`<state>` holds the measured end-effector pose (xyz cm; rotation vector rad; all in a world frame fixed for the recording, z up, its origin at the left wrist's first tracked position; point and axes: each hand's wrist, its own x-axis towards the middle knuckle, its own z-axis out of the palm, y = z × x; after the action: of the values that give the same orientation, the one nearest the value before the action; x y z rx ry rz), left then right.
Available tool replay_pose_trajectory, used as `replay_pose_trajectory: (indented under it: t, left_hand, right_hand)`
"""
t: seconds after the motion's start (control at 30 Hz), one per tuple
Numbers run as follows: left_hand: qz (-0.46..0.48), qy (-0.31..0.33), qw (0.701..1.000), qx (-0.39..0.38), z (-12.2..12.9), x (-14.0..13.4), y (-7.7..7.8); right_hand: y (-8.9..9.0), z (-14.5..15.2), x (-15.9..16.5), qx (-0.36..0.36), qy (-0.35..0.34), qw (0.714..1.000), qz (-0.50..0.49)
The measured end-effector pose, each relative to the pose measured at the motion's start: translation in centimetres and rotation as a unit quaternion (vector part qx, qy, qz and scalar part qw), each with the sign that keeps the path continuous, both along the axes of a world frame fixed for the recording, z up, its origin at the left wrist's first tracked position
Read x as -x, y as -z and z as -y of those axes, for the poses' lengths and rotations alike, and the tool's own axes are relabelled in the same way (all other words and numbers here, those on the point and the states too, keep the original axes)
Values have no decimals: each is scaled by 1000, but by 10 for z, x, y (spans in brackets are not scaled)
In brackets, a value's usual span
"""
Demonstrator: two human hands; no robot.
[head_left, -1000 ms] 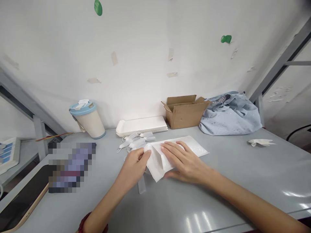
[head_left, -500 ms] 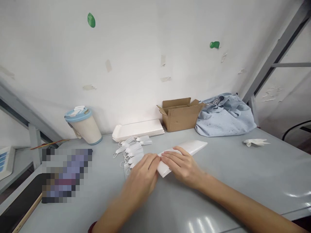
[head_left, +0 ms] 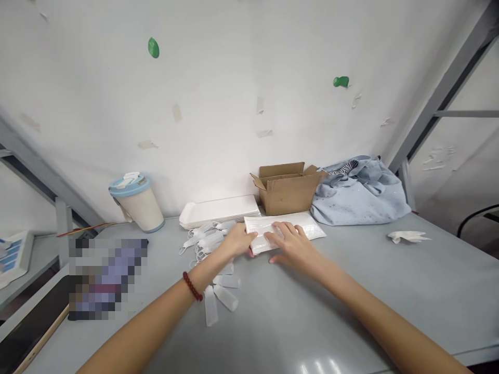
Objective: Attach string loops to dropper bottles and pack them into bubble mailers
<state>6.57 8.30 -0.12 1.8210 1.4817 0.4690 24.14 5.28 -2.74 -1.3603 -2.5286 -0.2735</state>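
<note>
A flat, glossy white packet (head_left: 259, 225) lies on the grey table in front of me, its sheen like plastic film. My left hand (head_left: 238, 241) is closed on the packet's left end, thumb on top and fingertips showing at the lower edge. Across the packet's top, my right hand (head_left: 295, 246) rests open with its fingers spread; the thumb reaches past the near edge. Under and beside my left forearm lie several translucent tags (head_left: 226, 297), some with white loops. A stack of white envelope-like sleeves (head_left: 222, 210) sits just behind the tags.
An open cardboard box (head_left: 290, 196) and a light-blue cloth bag (head_left: 360, 200) stand along the wall. To the left are a lidded cup (head_left: 140, 208), a blurred-out item (head_left: 109, 280) and a dark flat device (head_left: 33, 317). Crumpled tissue (head_left: 407, 237) lies at right.
The packet has turned flatter and moved away from me, towards the box. Both hands went with it. My left hand shifted forward, uncovering more tags, and my right fingers are spread wider.
</note>
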Motion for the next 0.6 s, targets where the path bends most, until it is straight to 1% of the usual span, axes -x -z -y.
replay_pose_trajectory:
  t: [0.07, 0.1, 0.17, 0.23, 0.33, 0.43, 0.53, 0.6]
  left_hand:
    - [-54, 7, 998, 5, -16, 3, 1]
    - [-83, 6, 997, -6, -23, 8, -1]
    - [-137, -4, 989, -52, -34, 22, -8]
    - [-187, -13, 976, -114, -44, 39, -17]
    - [-251, 3, 952, -177, -55, 60, -26]
    - [-292, 33, 931, -216, -62, 70, -25]
    - [-317, 46, 911, -260, -65, 71, -21]
    - [-330, 51, 894, -298, -62, 70, -21]
  right_hand:
    - [5, -6, -5, 23, 15, 1000, 11]
    - [7, -7, -7, 27, 16, 999, 12]
    - [9, -9, -9, 36, 14, 999, 16]
    - [10, -9, -8, 43, 8, 999, 19]
    - [10, -8, -3, 50, -4, 998, 22]
    - [14, -9, 4, 51, -12, 998, 19]
    - [22, -12, 10, 37, -11, 999, 8]
    - [28, -14, 12, 24, -9, 1000, -2]
